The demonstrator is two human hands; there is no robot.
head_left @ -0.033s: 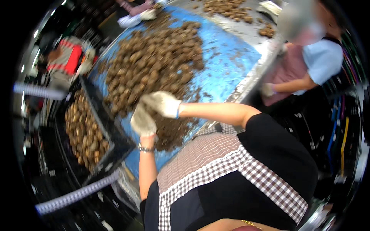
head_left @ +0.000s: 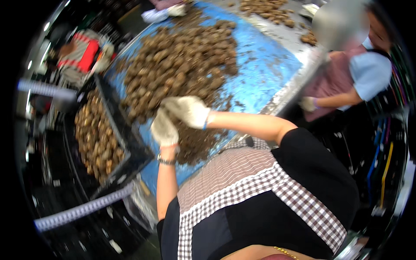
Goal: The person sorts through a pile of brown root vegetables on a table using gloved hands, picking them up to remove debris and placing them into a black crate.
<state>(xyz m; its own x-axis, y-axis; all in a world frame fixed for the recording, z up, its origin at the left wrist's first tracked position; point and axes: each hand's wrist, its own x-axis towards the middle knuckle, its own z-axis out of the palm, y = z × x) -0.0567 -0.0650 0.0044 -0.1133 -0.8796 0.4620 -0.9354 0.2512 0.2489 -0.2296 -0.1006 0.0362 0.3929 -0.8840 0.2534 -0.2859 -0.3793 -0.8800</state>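
My left hand (head_left: 164,129), in a white knitted glove, and my gloved right hand (head_left: 189,112) meet at the near edge of a heap of brown, roundish, soil-covered tubers (head_left: 173,60). Both sets of fingers curl inward and touch near their tips. What lies between them, if anything, is hidden by the gloves. Loose dark soil (head_left: 197,143) is spread just beneath and beside my right hand. The heap rests on a blue sheet (head_left: 260,78) over a metal table.
Left of the table stands a black crate (head_left: 119,117) filled with similar tubers (head_left: 97,138). A co-worker in a pink apron (head_left: 331,82) is at the right edge. Another person's gloved hand (head_left: 177,9) shows at the far side. More tubers (head_left: 271,11) lie far right.
The whole view has shifted slightly. My hands stay together at the heap's near edge, with no clear change in their grip.
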